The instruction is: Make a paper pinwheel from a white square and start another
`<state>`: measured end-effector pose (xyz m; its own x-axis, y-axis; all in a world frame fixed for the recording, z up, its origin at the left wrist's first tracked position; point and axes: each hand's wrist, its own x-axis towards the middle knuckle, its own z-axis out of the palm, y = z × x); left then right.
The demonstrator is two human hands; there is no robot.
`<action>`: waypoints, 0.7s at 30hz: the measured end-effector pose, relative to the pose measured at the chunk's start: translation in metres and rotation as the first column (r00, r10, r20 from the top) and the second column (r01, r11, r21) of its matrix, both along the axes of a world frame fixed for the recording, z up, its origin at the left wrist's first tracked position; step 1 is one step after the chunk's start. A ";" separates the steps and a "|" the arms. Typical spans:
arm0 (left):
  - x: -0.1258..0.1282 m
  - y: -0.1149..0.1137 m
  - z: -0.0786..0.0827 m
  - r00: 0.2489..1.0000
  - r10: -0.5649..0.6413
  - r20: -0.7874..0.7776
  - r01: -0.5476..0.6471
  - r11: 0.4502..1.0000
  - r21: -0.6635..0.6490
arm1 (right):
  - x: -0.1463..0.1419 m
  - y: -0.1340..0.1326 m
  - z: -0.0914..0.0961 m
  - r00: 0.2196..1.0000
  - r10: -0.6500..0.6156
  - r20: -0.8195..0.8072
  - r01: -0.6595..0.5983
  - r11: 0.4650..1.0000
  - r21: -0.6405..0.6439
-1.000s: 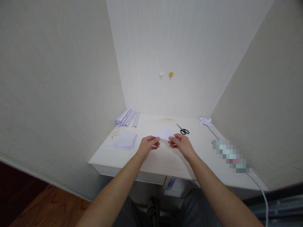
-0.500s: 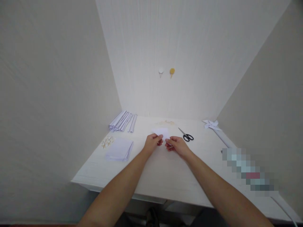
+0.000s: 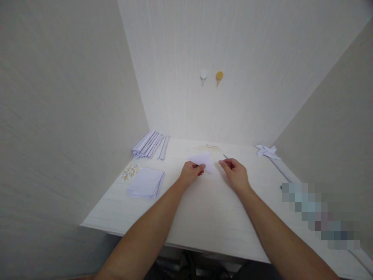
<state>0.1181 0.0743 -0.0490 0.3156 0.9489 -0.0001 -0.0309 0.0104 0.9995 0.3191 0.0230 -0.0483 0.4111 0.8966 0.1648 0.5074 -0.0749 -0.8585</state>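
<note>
My left hand (image 3: 192, 173) pinches a small white sheet of paper (image 3: 203, 158), tilted and held just above the table. To the right, my right hand (image 3: 235, 175) is apart from the paper, its fingers loosely bent with a gap at the thumb and nothing visible in them. It hovers over the scissors (image 3: 225, 156); only their blade tip shows past the fingers, and the black handles are hidden. Left of my left hand lies a stack of white paper (image 3: 147, 182), beside a small pile of white and gold pins (image 3: 130, 172).
Rolled paper tubes (image 3: 150, 144) lie at the back left. A folded paper pinwheel (image 3: 266, 151) sits at the back right, by a long white tube (image 3: 281, 170) and a blurred-out object (image 3: 317, 214). Tan bits (image 3: 211, 147) lie near the back wall, which bears two hooks (image 3: 219, 76).
My right hand has let go of the paper and moved right, over the scissors. The paper stays in my left hand, now tilted. The camera view has shifted slightly.
</note>
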 end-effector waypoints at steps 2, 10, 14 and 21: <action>-0.001 -0.001 0.001 0.999 0.022 0.028 -0.021 1.000 -0.014 | 0.016 -0.008 0.006 0.971 -0.171 0.165 0.174 0.985 -0.001; -0.018 -0.040 0.014 0.980 0.130 0.148 -0.124 0.991 -0.052 | 0.020 -0.048 0.023 0.806 -0.154 0.571 0.344 0.907 -0.242; -0.042 -0.081 0.021 0.974 0.123 0.191 -0.110 0.991 -0.079 | 0.020 -0.055 0.041 0.774 0.077 0.629 0.262 0.865 -0.429; -0.077 -0.147 0.046 0.950 0.118 0.289 -0.097 0.991 -0.087 | 0.018 -0.067 0.054 0.660 0.372 0.653 0.177 0.767 -0.617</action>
<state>0.0415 -0.0728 -0.0033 0.2078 0.9781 0.0085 -0.3269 0.0613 0.9431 0.3367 -0.0438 0.0059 0.3099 0.9269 -0.2118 0.9484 -0.3171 -0.0005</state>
